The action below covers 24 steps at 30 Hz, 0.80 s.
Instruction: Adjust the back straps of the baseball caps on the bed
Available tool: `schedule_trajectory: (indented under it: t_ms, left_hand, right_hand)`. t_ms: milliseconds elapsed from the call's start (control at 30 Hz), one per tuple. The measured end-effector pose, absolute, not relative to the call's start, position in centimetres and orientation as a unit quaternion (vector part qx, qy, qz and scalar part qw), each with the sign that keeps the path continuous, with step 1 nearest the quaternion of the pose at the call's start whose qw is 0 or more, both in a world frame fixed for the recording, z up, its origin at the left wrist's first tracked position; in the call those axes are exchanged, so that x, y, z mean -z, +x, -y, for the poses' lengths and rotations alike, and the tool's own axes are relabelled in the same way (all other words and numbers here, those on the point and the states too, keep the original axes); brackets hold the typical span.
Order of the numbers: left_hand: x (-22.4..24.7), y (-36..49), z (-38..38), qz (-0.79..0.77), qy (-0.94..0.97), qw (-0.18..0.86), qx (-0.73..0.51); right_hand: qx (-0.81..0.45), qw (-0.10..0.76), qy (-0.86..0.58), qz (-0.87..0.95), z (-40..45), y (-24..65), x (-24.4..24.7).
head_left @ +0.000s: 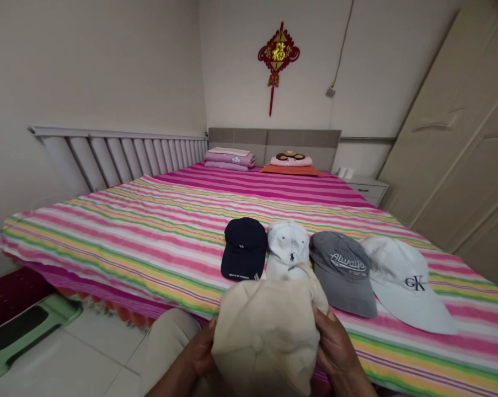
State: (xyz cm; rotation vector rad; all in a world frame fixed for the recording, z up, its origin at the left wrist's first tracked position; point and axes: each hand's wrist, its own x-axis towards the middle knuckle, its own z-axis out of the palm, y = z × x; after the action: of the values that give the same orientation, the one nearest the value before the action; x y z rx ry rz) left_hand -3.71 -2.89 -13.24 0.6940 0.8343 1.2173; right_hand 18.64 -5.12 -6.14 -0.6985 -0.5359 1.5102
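The left hand [202,348] and right hand [332,341] pinch the beige cap [265,336] at its sides, near the grey cap [342,270] on the bed [149,220]; handling it seems the present step; moving it calls for gentle, even grip.

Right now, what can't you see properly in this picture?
In the head view:
Left hand: some fingertips, hidden by the beige cap.
White cap beside the navy cap: part of its brim, behind the beige cap.
Navy cap: crown mark, too small.
Green stool: cut off by the left edge.
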Motion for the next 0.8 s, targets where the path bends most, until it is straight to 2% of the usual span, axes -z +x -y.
schedule_trajectory:
  t_ms: [167,367,567,800]
  left_hand:
    - [10.4,-3.0,0.9,-0.212,0.349,0.790,-0.458]
    - [8.0,-2.3,-0.2,-0.096,0.373,0.844,-0.373]
    - [7.3,-1.6,0.3,-0.086,0.354,0.866,-0.343]
    - [6.7,-1.0,0.1,-0.045,0.312,0.893,-0.322]
  right_hand:
    - [-0.625,0.666,-0.341,0.223,5.1,19.9,6.2]
    - [-0.628,0.652,-0.335,0.259,5.9,21.3,5.4]
    - [-0.650,0.615,-0.319,0.314,6.4,22.4,5.0]
    - [-0.651,0.605,-0.350,0.297,7.0,23.4,6.1]
